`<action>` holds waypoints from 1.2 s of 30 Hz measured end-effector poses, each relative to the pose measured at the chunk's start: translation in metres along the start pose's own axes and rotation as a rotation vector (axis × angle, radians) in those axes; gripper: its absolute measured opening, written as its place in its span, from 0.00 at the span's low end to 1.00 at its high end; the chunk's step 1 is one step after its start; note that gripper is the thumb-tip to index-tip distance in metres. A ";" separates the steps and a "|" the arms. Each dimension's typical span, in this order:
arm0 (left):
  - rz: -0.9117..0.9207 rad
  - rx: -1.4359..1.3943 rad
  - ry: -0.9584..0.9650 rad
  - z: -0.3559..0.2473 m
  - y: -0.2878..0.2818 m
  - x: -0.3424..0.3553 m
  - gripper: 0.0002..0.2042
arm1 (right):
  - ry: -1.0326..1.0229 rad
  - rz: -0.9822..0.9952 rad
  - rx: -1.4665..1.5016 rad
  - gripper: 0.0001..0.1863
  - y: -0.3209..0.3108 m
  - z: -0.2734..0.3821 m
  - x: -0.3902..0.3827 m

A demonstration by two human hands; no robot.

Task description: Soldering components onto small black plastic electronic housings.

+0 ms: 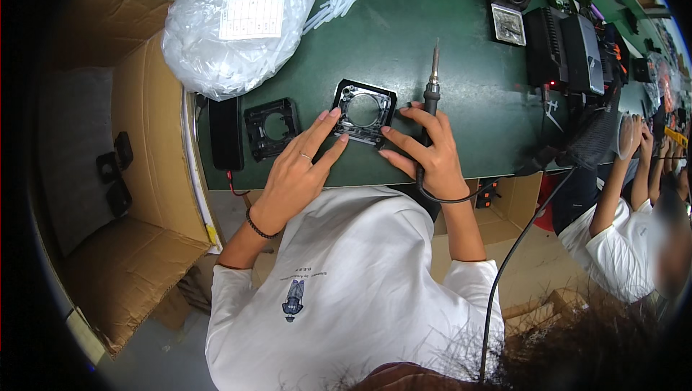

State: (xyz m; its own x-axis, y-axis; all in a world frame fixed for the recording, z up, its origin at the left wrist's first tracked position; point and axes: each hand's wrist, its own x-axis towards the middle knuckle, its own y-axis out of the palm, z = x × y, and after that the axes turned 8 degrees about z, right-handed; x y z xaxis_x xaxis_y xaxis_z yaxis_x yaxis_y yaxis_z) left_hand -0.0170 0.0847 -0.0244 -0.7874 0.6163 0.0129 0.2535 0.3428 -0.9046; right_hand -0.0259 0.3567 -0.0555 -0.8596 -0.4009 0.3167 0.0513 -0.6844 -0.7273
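Note:
A square black plastic housing [390,99] with a round opening lies on the green bench in front of me. The outstretched fingers of my left hand [301,164] rest on its left and lower edge. In my right hand [441,160] is a soldering iron [432,94], its metal tip pointing away from me and its cable looping below the wrist. Fingertips of that hand also sit at the housing's lower right corner. Left of my left hand lies a similar black housing [257,123], and beside that a flat black rectangular device [227,131] with a red wire.
A clear plastic bag [191,52] with a paper label and several thin white sticks [339,2] lie far left. An open cardboard box [155,95] stands left. A black soldering station [544,45] and a small metal tray [509,25] stand right. A co-worker [613,247] sits at right.

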 end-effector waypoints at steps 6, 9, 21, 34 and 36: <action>0.024 0.071 0.019 0.000 -0.006 0.003 0.22 | 0.001 -0.007 0.002 0.23 0.000 -0.001 0.000; 0.018 0.072 0.038 -0.001 -0.007 0.003 0.22 | -0.001 -0.011 -0.006 0.23 0.000 0.001 0.000; 0.100 -0.020 -0.041 0.009 -0.039 0.048 0.45 | -0.177 -0.529 0.200 0.19 0.010 -0.019 -0.031; -0.277 -0.250 0.067 0.014 -0.007 0.114 0.45 | 0.172 -0.791 0.622 0.13 0.011 -0.017 -0.046; -0.326 -0.238 0.066 0.014 -0.002 0.116 0.45 | 0.195 -0.731 0.604 0.11 0.009 -0.018 -0.044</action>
State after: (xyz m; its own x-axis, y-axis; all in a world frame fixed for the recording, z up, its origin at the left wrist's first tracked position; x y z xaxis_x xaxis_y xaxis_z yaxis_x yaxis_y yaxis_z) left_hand -0.1168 0.1453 -0.0269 -0.8125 0.4894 0.3168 0.1256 0.6775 -0.7247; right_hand 0.0035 0.3796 -0.0869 -0.8496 0.3189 0.4201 -0.3239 -0.9441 0.0616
